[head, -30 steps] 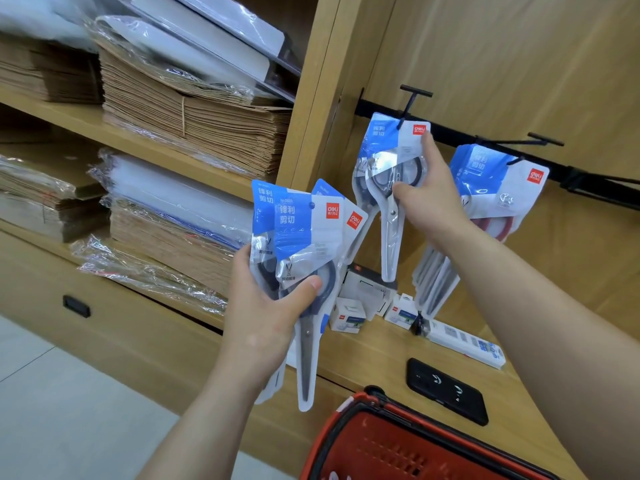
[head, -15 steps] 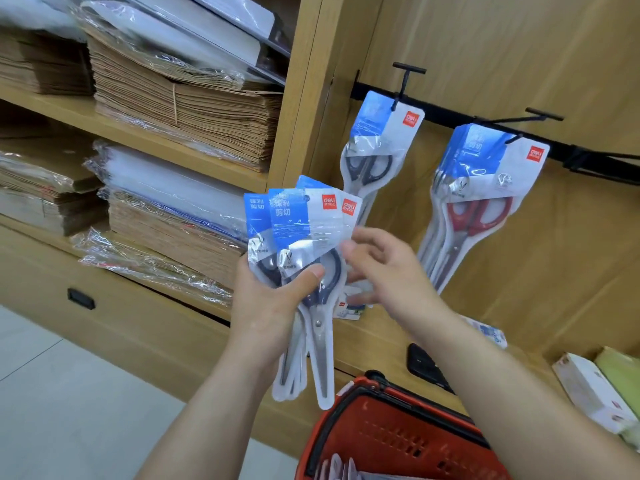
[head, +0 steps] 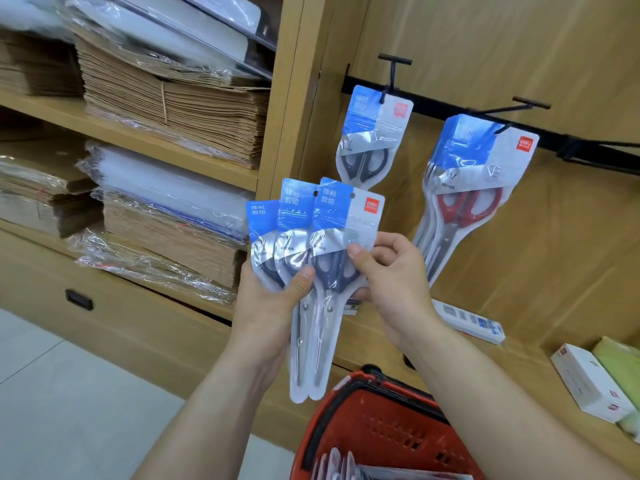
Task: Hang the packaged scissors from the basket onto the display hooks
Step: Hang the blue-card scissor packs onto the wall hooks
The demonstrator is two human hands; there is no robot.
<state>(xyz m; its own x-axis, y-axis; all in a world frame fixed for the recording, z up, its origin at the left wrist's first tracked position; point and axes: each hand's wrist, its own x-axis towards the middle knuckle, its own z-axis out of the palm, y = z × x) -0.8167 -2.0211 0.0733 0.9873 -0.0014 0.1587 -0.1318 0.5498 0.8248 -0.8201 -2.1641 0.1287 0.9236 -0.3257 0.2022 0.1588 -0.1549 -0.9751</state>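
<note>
Head: left hand (head: 268, 308) grips scissors packs (head: 313, 220); right fingers (head: 359, 255) pinch front.

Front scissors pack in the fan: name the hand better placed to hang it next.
Right. The right hand pinches the front pack and sits nearer the hook; the left hand grips the fan of packs.

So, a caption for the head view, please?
Left hand holds three scissor packs; right hand pinches the front pack, below two stocked hooks.
</note>
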